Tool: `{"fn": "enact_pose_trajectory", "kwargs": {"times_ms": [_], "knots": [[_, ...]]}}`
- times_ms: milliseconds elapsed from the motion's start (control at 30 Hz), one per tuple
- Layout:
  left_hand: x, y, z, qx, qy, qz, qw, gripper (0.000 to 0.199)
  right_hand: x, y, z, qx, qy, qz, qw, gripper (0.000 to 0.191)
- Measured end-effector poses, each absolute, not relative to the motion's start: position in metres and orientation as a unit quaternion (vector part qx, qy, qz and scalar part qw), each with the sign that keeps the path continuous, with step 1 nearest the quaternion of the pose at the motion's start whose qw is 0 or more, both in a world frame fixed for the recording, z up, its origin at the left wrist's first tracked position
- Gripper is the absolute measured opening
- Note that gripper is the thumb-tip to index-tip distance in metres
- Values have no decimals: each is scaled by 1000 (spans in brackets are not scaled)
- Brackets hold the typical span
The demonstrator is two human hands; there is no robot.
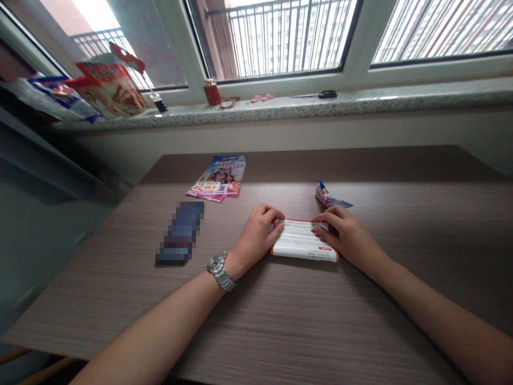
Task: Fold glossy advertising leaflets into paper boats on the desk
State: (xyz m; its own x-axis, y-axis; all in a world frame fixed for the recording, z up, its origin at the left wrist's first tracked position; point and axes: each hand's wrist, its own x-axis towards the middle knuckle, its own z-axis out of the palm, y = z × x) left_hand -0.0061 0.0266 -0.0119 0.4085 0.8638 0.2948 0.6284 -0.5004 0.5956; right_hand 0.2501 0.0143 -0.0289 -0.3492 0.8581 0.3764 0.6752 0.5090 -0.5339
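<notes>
A folded paper leaflet (302, 240), white with printed lines and red-orange edges, lies on the wooden table between my hands. My left hand (262, 227), with a metal watch on the wrist, pinches its left edge between thumb and fingers. At the opposite edge, my right hand (340, 230) grips the paper the same way, with the thumb on top. Just beyond my right hand sits a small folded-paper shape (326, 197) in blue and pink print, with pointed ends.
A stack of colourful flyers (222, 176) lies at the back left of the table (256, 321). Nearer is a blurred-out dark rectangular object (180, 233). On the stone windowsill (280, 108) are snack bags (110, 88), a red bottle-like item (211, 92) and black-handled scissors (326, 94).
</notes>
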Motion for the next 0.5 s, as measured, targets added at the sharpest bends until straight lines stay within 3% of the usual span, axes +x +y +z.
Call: {"fn": "enact_pose_trajectory", "kwargs": {"times_ms": [500], "knots": [[-7, 28, -13, 815, 456, 294, 203, 13, 249, 12, -24, -488, -798, 148, 320, 12]]}}
